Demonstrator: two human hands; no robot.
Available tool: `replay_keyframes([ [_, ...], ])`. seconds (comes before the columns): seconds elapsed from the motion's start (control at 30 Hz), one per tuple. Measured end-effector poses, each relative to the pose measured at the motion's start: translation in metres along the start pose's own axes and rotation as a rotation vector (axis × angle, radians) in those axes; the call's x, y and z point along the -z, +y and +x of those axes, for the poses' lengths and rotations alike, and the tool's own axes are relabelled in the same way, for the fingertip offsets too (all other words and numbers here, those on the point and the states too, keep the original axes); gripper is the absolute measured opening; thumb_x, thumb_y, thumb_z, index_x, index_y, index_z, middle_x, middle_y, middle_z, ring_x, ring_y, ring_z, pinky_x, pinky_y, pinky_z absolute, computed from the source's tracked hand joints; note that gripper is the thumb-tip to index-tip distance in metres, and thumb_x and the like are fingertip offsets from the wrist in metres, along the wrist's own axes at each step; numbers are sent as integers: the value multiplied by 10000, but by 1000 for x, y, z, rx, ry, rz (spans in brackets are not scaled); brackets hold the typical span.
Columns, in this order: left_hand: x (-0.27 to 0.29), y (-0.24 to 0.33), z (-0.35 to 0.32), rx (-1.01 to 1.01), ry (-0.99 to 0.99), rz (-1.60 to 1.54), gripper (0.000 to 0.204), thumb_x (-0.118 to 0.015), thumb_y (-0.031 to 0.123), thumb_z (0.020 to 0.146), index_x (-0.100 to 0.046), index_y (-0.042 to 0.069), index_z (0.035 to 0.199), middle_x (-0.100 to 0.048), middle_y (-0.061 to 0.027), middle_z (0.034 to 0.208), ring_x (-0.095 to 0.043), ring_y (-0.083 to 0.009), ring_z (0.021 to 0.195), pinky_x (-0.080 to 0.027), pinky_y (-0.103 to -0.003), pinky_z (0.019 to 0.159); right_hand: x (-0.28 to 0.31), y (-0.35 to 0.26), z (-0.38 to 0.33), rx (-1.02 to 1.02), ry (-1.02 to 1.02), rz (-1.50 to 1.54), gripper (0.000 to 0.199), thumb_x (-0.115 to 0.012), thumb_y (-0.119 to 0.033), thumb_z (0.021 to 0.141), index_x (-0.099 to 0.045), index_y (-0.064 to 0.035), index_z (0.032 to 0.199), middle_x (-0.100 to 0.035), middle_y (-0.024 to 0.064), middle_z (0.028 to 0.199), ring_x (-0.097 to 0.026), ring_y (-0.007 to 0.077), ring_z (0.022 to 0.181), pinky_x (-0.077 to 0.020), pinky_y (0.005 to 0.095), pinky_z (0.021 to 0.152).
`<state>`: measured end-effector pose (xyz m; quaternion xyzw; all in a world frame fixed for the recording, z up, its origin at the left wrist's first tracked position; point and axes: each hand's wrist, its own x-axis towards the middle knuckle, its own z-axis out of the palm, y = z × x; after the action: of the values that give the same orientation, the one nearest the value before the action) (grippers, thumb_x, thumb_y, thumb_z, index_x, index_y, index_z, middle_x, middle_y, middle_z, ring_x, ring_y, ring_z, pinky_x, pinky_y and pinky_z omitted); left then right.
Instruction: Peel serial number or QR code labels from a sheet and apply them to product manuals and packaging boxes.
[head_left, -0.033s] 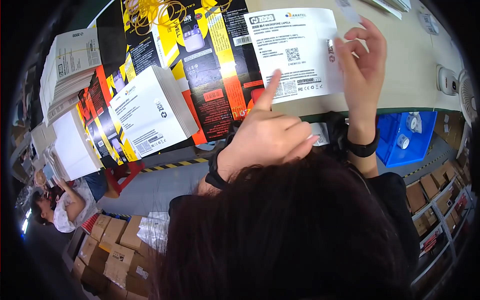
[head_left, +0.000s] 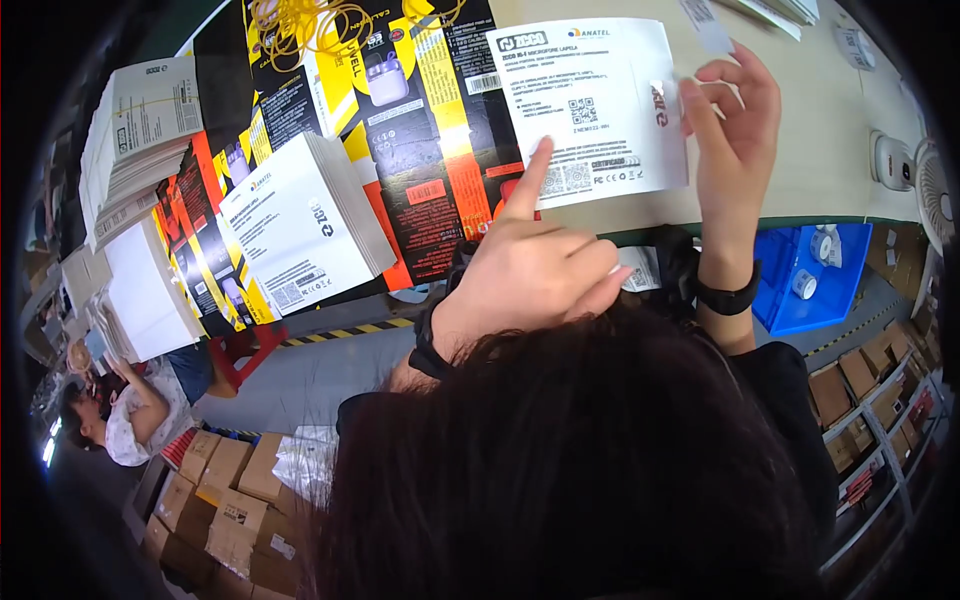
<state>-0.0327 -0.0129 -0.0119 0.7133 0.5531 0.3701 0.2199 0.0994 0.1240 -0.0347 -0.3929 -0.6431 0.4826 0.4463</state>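
Observation:
A white printed card (head_left: 620, 60) lies at the near edge of the table, its right part slightly curled. My left hand (head_left: 535, 275) reaches over the table edge with its index finger stretched onto the card's lower left part; the other fingers are curled, nothing visible in them. My right hand (head_left: 735, 140) is at the card's right edge, fingers bent and thumb beside the card. At its upper fingertip is a small white label (head_left: 707, 25) with a printed code, held or stuck there. Whether the thumb touches the card I cannot tell.
Stacks of similar cards (head_left: 300, 235) stand left on a black, yellow and orange printed sheet (head_left: 420, 150), with yellow rubber bands (head_left: 310, 30) above. A white fan (head_left: 935, 190) is far right. A blue bin (head_left: 810, 275) hangs below the table edge; another person (head_left: 140, 410) sits lower left.
My right hand and the small label have shifted slightly right. My left index finger and the card have moved slightly left.

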Motion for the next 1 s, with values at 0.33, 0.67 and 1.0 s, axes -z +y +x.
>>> replay_keyframes([
  [0.33,-16,5,4,40,-232,189,199,-588,185,716,-534,77,558,-474,-35,460,-548,-213,475,-90,-605,1023,29,-5,-3,-160,-248,-131,391,-547,-56,834,-414,-65,1202,-562,37,750,-543,95,711,-429,217,657],
  [0.67,-33,13,26,-15,-429,327,222,-543,191,743,-536,61,563,-497,-57,471,-565,-231,492,-49,-637,1001,42,-4,2,-125,-251,-235,414,-543,-37,832,-405,-78,1220,-555,35,745,-532,87,694,-424,204,646],
  [1.0,-8,27,19,46,-190,123,220,-568,183,751,-495,77,572,-497,-53,505,-552,-233,511,-116,-574,1032,92,-7,12,-141,-91,-269,418,-545,-5,824,-401,-4,1217,-572,41,840,-520,89,766,-408,204,707],
])
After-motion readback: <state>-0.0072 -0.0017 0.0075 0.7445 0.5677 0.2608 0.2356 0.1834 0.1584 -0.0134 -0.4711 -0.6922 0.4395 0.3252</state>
